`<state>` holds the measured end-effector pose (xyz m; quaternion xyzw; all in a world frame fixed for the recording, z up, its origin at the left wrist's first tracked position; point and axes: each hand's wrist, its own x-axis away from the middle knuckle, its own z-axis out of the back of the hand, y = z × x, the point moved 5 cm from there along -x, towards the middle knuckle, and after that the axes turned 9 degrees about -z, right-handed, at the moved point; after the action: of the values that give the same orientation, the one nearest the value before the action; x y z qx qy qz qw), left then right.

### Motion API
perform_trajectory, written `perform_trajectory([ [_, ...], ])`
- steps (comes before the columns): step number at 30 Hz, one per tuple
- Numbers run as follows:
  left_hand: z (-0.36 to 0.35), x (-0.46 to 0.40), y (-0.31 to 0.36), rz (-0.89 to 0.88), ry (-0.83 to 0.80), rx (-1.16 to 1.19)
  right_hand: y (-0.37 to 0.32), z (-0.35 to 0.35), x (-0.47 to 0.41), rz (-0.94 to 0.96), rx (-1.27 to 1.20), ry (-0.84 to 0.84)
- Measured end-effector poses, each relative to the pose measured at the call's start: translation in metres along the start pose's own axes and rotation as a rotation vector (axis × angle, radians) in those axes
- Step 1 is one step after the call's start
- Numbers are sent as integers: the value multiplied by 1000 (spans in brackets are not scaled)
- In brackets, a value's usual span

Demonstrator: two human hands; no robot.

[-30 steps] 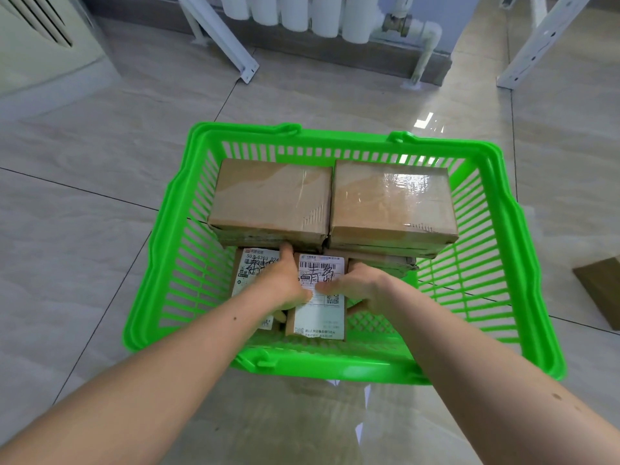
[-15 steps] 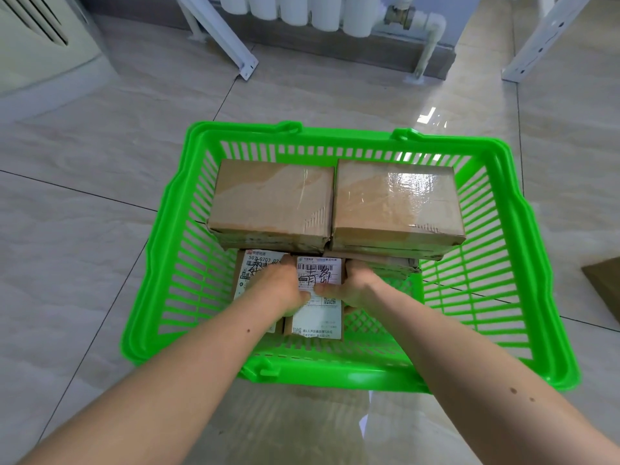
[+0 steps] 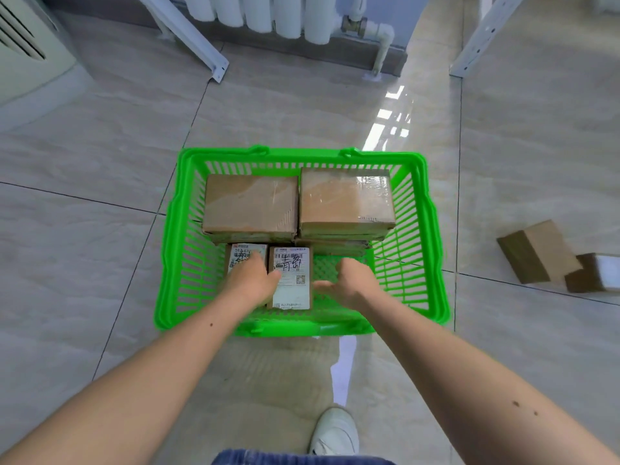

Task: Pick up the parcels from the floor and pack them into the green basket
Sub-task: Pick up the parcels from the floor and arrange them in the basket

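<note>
The green basket [image 3: 432, 250] stands on the tiled floor in front of me. Two stacks of brown parcels fill its far half, the left stack [image 3: 250, 204] and the right stack [image 3: 345, 201]. Two small labelled parcels lie flat in the near half: one [image 3: 243, 258] under my left hand and one [image 3: 291, 280] beside it. My left hand [image 3: 253, 278] rests on the left small parcel, fingers spread. My right hand [image 3: 349, 280] hovers open over the bare basket floor, apart from the parcels. Two more brown parcels [image 3: 538, 251] [image 3: 595, 273] lie on the floor to the right.
A white radiator [image 3: 268, 15] and pipe run along the far wall. White metal frame legs [image 3: 188, 35] [image 3: 483, 31] reach the floor at the back left and back right. A pale cabinet [image 3: 27, 52] stands far left. My white shoe [image 3: 335, 431] is just behind the basket.
Both hands have let go of the middle labelled parcel; the right hand moved right and opened. My view pulled back and up, bringing the floor parcels on the right into sight.
</note>
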<state>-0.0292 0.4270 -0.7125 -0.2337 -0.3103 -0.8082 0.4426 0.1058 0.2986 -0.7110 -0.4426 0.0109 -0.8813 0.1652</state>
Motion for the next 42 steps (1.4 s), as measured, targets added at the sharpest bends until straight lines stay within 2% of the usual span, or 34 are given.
perform_trajectory([
  [11,105,159,135,-102,-20,51,57,131,187,-99,-376,106],
  [18,138,248,244,-285,-10,35,122,198,293,-206,-619,174],
  [30,77,318,430,-493,-116,-47,302,275,368,-399,-879,265],
  [36,37,329,527,-516,-136,-18,395,320,366,-456,-944,282],
  [42,10,308,605,-526,-160,-59,455,364,332,-496,-1034,295],
])
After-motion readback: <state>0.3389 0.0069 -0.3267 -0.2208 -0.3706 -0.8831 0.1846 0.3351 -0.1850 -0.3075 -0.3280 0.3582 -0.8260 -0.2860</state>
